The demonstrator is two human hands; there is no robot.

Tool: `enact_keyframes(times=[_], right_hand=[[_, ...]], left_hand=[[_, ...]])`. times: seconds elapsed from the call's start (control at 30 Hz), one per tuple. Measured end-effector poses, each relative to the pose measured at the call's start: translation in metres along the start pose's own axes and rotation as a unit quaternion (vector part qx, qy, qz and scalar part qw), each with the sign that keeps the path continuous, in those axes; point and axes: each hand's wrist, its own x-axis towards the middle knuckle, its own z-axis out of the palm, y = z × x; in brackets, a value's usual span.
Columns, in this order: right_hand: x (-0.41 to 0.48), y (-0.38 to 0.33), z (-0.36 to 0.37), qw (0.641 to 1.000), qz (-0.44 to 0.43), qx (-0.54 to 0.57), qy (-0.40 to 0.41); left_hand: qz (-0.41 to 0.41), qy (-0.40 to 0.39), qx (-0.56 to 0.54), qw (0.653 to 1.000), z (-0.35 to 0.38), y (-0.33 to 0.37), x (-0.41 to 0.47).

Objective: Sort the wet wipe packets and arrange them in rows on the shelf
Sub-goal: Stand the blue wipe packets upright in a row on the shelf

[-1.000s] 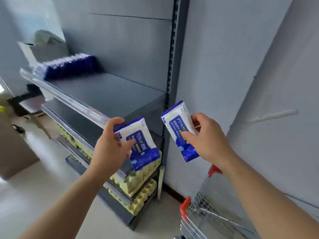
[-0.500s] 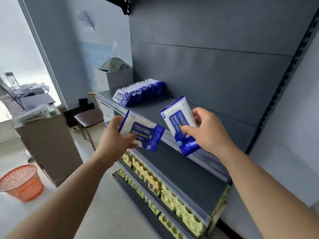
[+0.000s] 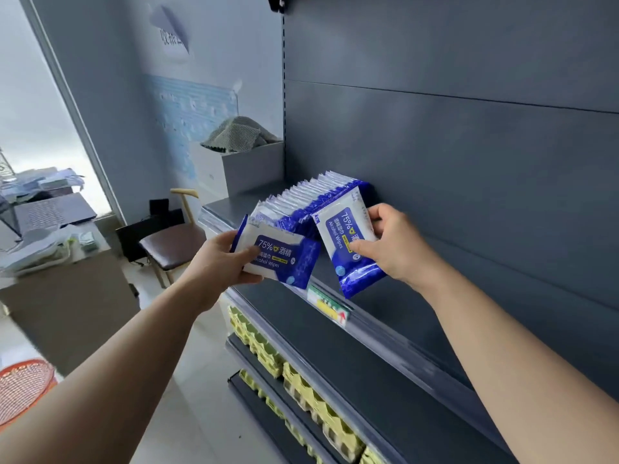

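Over shelf edge (image 3: pixel 402 344), right hand (image 3: pixel 395 246) pinches packet (image 3: pixel 338 229).

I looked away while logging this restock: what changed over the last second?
The right hand carried the upright packet up to the near end of the row on the shelf; the left hand brought the sideways packet close behind. Both hands still grip their packets; the row looks unchanged.

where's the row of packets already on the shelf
In the head view, the row of packets stands at the left end of the shelf, behind the packet the right hand holds and right of the grey box.
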Motion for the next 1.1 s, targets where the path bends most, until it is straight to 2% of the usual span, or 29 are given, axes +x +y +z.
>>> enact_keyframes(times=[0.13,0.3,0.4,0.53,0.73,0.87,0.97,1.03,1.1], right_hand=[[0.045,-0.003,0.027,1.000,0.005,0.004,-0.010],[0.086,-0.004,0.064,1.000,0.015,0.009,-0.002],[0.108,-0.004,0.091,0.999,0.034,0.006,0.008],[0.128,-0.002,0.122,0.994,0.087,-0.023,0.055],[0.143,0.002,0.143,0.978,0.123,-0.122,0.120],[0.150,-0.004,0.143,0.964,0.146,-0.173,0.141],[0.147,-0.013,0.142,0.963,0.161,-0.193,0.099],[0.146,-0.017,0.146,0.953,0.178,-0.242,0.046],[0.147,-0.017,0.154,0.941,0.190,-0.279,0.037]], left_hand=[[0.002,-0.029,0.035,0.999,-0.023,0.003,0.071],[0.008,-0.139,0.114,0.984,-0.047,0.001,0.161],[0.060,-0.201,0.186,0.960,-0.052,-0.005,0.205],[0.160,-0.253,0.293,0.908,-0.052,-0.015,0.248],[0.243,-0.270,0.294,0.884,-0.042,-0.017,0.286],[0.261,-0.273,0.268,0.886,-0.039,-0.025,0.298],[0.250,-0.304,0.242,0.887,-0.042,-0.030,0.306],[0.254,-0.343,0.233,0.874,-0.044,-0.030,0.309],[0.244,-0.391,0.222,0.859,-0.045,-0.029,0.310]])
